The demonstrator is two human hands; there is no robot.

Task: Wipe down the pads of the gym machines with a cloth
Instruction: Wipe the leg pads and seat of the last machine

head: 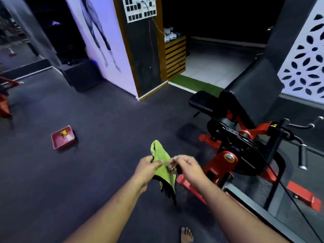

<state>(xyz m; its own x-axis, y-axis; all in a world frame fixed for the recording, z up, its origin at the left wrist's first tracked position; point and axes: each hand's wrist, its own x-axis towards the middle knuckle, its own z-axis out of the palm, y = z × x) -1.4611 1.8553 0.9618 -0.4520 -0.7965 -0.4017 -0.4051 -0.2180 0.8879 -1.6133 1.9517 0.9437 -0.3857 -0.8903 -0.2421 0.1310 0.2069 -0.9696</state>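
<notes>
Dark floor [98, 116]: red tray [63, 137], gym machine [245, 137].

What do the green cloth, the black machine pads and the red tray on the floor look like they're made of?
Green cloth: soft, matte fabric, probably microfibre; it hangs limp and folded from both hands.
Black machine pads: likely vinyl or faux leather over padding; smooth, faint sheen, rounded edges.
Red tray: probably plastic; glossy, one colour, thin moulded rim, though painted metal is possible.

floor [87, 172]: dark rubber | pillar [105, 50]: white, figure mural | wall screen [306, 58]: white lattice | lighting: dim
</notes>
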